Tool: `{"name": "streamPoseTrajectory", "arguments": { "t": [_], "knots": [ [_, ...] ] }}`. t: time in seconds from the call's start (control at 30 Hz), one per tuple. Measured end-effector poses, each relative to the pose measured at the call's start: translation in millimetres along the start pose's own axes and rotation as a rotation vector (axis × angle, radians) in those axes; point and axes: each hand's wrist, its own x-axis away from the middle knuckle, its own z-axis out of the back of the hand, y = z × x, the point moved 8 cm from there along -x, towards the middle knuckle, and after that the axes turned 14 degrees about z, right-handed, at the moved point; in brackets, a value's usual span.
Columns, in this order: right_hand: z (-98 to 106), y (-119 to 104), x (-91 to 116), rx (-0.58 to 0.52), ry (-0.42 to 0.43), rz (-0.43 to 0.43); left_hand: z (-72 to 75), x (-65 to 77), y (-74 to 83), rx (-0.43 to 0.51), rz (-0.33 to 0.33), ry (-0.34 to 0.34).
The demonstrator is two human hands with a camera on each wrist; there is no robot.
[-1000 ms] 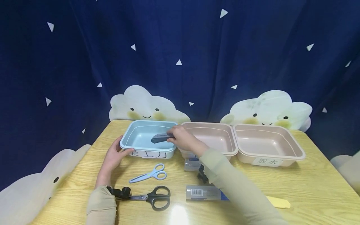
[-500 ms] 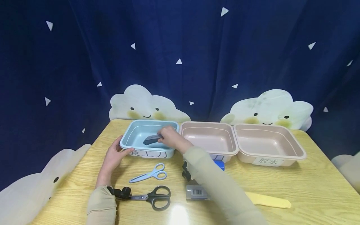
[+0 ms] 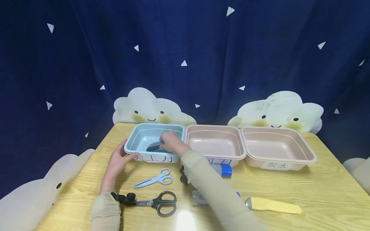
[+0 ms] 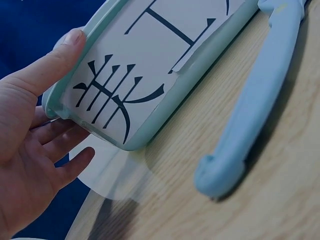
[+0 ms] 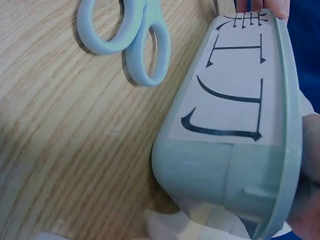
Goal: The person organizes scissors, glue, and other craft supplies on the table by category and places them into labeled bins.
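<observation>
A wooden table stands before a dark blue curtain with cloud shapes. Nearest the person, black scissors lie just right of the left wrist, with light blue scissors beyond them. The left hand grips the near left corner of the blue box, thumb on the rim. Reaching in over the box's near right rim, the right hand holds a dark knife low inside it.
</observation>
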Motion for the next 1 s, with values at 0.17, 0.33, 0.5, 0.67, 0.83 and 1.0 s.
{"name": "streamPoseTrajectory", "arguments": {
  "t": [0.17, 0.33, 0.5, 0.67, 0.83, 1.0],
  "knots": [
    [-7.0, 2.3, -1.9, -0.013, -0.010, -0.040, -0.3, 0.2, -1.5, 0.006, 0.002, 0.006],
    [-9.6, 2.3, -0.7, -0.036, -0.028, -0.075, -0.5, 0.0, -1.1, -0.003, 0.006, 0.009],
    [-8.9, 1.3, 1.2, -0.053, -0.034, -0.092, 0.0, -1.0, -1.3, -0.012, 0.009, 0.016],
    [-7.8, 0.1, 2.2, -0.059, -0.033, -0.088, 0.1, -2.3, -2.3, -0.013, 0.011, 0.017],
    [-7.9, 0.3, 2.4, -0.061, -0.036, -0.078, 0.1, -1.7, -2.5, -0.012, 0.011, 0.018],
    [-2.7, 1.0, 4.8, -0.050, -0.040, -0.048, 0.5, -1.6, -2.2, 0.001, 0.008, 0.020]
  ]
}}
